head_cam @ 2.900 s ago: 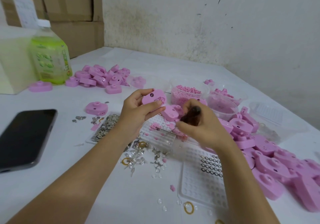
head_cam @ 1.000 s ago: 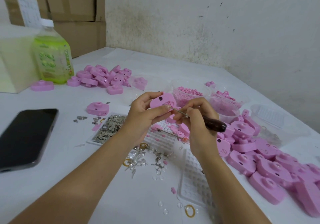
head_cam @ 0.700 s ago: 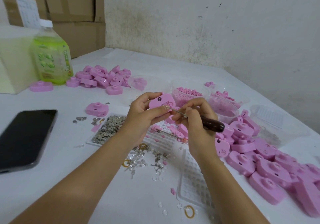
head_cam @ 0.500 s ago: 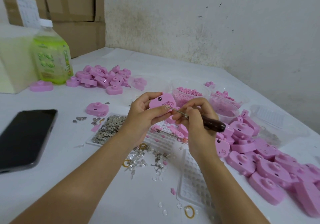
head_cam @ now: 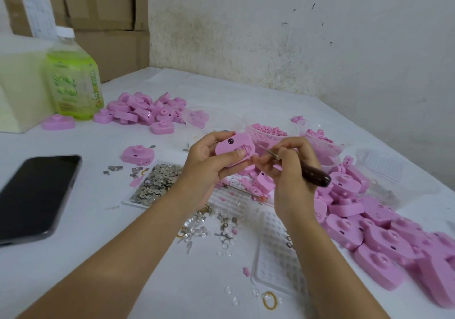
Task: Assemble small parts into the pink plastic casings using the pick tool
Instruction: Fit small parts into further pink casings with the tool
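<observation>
Head view: casing pile [head_cam: 384, 222] beside hands.

Bare table [head_cam: 138, 264] front-left between phone [head_cam: 32, 195] and scattered metal bits [head_cam: 204, 227]; casing pile [head_cam: 384, 232] blocks the right.

bottle [head_cam: 73, 82] label: print illegible | box sheet [head_cam: 38, 15]: print illegible
</observation>
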